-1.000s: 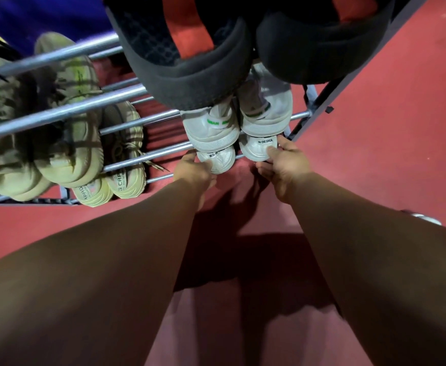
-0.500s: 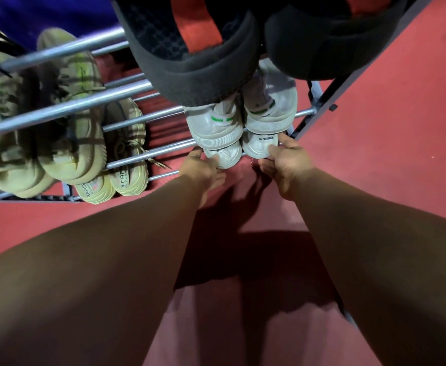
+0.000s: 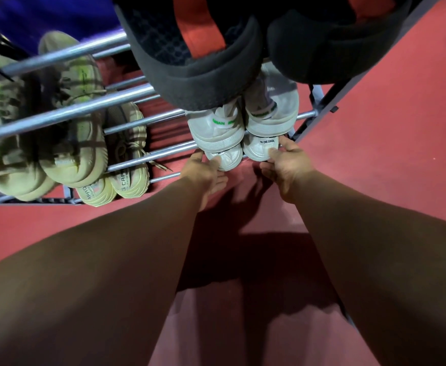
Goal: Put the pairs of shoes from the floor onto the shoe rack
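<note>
Matte red floor (image 3: 375, 167), dark shadows at centre; blurred blue surface (image 3: 44, 14) upper left.

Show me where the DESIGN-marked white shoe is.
Head view, right of centre: the shoe low on the rack beside its twin, right hand holding its heel.

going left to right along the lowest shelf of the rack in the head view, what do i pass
lettered beige pair → left hand → left white shoe → right white shoe → right hand → red floor
</note>
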Demonstrator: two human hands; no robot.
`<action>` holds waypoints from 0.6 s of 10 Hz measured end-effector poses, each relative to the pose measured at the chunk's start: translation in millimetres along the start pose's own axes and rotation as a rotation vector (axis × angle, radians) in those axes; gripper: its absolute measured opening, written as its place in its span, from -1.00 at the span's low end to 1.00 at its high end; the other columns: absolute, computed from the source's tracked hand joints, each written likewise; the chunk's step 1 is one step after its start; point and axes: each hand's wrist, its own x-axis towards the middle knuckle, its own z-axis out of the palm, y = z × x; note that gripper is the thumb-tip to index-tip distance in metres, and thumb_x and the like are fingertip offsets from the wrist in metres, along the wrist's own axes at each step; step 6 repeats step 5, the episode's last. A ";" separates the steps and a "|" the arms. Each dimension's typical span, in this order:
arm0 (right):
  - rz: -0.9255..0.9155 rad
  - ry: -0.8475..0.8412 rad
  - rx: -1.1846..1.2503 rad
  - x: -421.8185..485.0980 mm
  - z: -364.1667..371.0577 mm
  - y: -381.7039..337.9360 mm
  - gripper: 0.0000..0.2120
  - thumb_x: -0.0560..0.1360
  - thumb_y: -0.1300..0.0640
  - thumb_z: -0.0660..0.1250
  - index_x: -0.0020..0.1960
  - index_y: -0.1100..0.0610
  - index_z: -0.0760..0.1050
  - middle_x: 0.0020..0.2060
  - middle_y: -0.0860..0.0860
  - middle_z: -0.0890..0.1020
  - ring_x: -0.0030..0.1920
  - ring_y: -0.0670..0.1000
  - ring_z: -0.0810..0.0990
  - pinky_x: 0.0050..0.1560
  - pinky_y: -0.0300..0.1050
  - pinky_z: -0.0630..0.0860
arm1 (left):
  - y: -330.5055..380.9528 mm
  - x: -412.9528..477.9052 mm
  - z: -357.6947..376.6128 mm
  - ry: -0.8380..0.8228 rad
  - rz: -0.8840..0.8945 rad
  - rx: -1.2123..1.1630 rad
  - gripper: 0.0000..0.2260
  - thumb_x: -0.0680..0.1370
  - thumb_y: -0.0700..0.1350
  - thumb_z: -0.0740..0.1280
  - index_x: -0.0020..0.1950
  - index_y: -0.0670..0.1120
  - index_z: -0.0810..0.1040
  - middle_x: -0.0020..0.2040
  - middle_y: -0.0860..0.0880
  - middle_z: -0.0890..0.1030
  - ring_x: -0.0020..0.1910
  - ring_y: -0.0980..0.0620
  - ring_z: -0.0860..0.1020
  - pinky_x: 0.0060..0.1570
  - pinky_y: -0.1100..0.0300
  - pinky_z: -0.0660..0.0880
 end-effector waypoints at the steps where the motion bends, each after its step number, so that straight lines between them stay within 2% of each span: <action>1: -0.009 -0.002 -0.014 1.5 0.1 2.1 -0.61 0.65 0.25 0.22 0.41 -0.03 0.52 0.06 0.02 0.69 -0.30 -0.07 0.56 -0.26 -0.21 0.58 | -2.5 0.8 0.3 -0.012 0.006 0.008 -0.65 0.71 -0.07 0.20 0.50 -0.02 0.30 0.19 -0.27 0.59 -0.03 -0.12 0.66 -0.10 0.12 0.63; 2: -0.014 0.011 -0.006 0.7 1.0 2.7 -0.62 0.65 0.25 0.23 0.38 -0.04 0.54 0.01 0.01 0.70 -0.31 -0.07 0.56 -0.31 -0.22 0.58 | -2.6 1.0 -0.5 -0.012 0.002 0.004 -0.67 0.71 -0.06 0.21 0.48 0.01 0.33 0.16 -0.24 0.60 -0.05 -0.10 0.66 -0.13 0.13 0.63; 3: -0.015 0.020 -0.042 -0.2 0.9 2.2 -0.69 0.65 0.22 0.23 0.27 -0.10 0.56 -0.18 -0.04 0.64 -0.33 -0.05 0.57 -0.32 -0.19 0.59 | -1.4 -0.3 -1.6 -0.031 -0.003 0.040 -0.74 0.70 -0.04 0.24 0.38 0.04 0.35 0.14 -0.19 0.58 -0.01 -0.11 0.64 -0.09 0.09 0.63; 4: -0.012 0.004 -0.121 -7.8 4.6 0.2 -0.76 0.64 0.15 0.23 0.21 -0.08 0.56 -0.26 -0.01 0.60 -0.38 -0.02 0.55 -0.36 -0.14 0.55 | 1.0 -7.7 4.0 -0.028 -0.057 0.087 -0.81 0.69 -0.04 0.25 0.27 0.09 0.32 0.06 -0.15 0.57 0.05 -0.19 0.64 0.05 -0.03 0.63; 5: -0.012 0.004 -0.192 -20.5 8.3 1.7 -0.88 0.63 0.13 0.26 0.11 -0.04 0.51 -0.28 0.06 0.60 -0.48 -0.02 0.48 -0.44 -0.18 0.46 | -0.4 -17.7 8.8 -0.040 -0.068 0.145 -0.84 0.66 -0.03 0.27 0.20 0.08 0.34 -0.05 -0.08 0.58 0.09 -0.20 0.65 0.08 -0.04 0.62; 6: -0.012 0.004 -0.192 -20.5 8.3 1.7 -0.88 0.63 0.13 0.26 0.11 -0.04 0.51 -0.28 0.06 0.60 -0.48 -0.02 0.48 -0.44 -0.18 0.46 | -0.4 -17.7 8.8 -0.040 -0.068 0.145 -0.84 0.66 -0.03 0.27 0.20 0.08 0.34 -0.05 -0.08 0.58 0.09 -0.20 0.65 0.08 -0.04 0.62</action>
